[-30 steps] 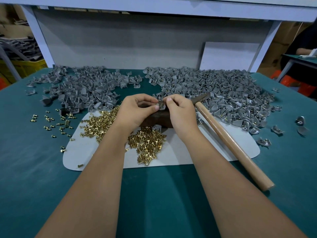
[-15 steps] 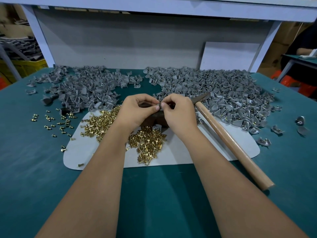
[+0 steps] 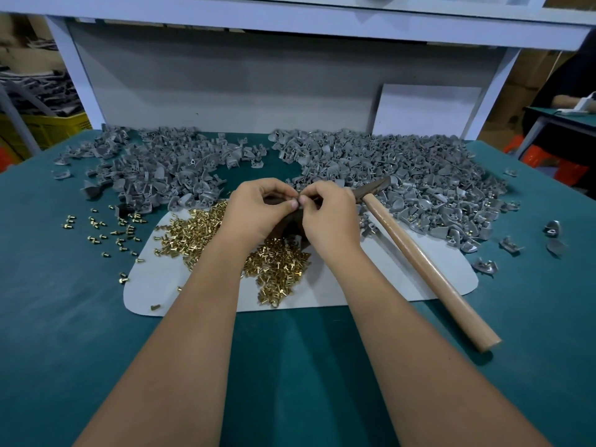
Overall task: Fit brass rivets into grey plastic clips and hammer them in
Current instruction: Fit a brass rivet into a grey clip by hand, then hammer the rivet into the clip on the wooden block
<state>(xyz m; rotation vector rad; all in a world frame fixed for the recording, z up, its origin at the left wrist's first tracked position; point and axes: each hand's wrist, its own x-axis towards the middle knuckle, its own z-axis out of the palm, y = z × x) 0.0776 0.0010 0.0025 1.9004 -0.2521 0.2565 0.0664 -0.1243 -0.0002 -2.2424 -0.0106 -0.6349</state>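
Grey plastic clip (image 3: 300, 201), tiny and mostly hidden, sits pinched between our left hand (image 3: 258, 211) and right hand (image 3: 329, 217) at centre; we cannot tell its axis. Shiny brass rivets (image 3: 277, 269) heap at 6 o'clock. The wooden-handled hammer (image 3: 425, 269) runs from 2 towards 4 o'clock on the teal desk (image 3: 64, 317).

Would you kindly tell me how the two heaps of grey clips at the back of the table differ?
The left clip heap is smaller and plain grey; the right clip heap is broader and shows brass rivet ends. The hammer rests against the right heap only. Both lie loose on the green table.
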